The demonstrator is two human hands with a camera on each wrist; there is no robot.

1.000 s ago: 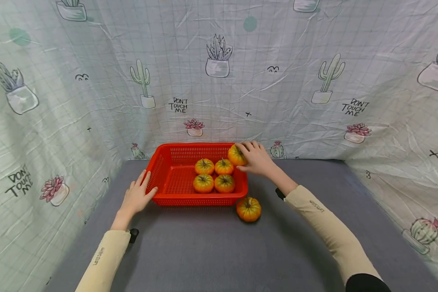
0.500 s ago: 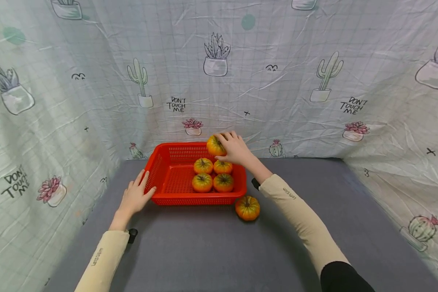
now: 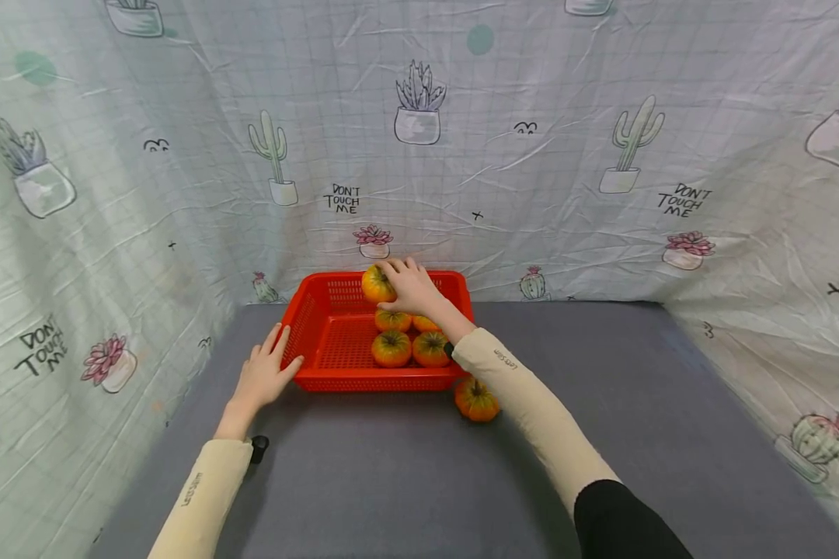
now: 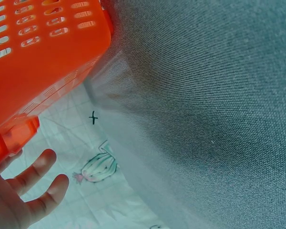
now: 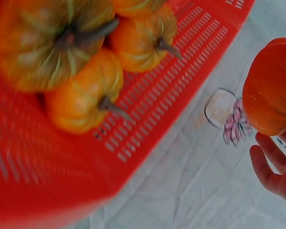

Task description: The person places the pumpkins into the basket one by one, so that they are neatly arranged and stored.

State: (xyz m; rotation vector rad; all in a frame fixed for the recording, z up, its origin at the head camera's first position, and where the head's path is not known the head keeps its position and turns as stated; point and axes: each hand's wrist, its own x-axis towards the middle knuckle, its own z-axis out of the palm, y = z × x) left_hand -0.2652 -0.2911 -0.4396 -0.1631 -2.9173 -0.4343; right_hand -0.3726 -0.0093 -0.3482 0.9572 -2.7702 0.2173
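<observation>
A small orange pumpkin is held above the back of the red plastic basket. My right hand grips it from the right, fingers over the top and thumb low; the right wrist view shows the pumpkin with fingertips at its underside. Several more pumpkins sit in the basket, two in front and others behind, partly covered by the right hand and wrist. My left hand rests at the basket's left rim, fingers extended. In the left wrist view its loose fingers lie beside the basket's rim.
Another pumpkin lies on the grey tabletop just outside the basket's front right corner, partly behind the right sleeve. A white cloth with cactus prints rises behind the table and along both sides.
My right hand has carried the pumpkin leftward from the basket's right rim to over its back middle. The left hand has stayed at the left rim, and the basket keeps its place.
</observation>
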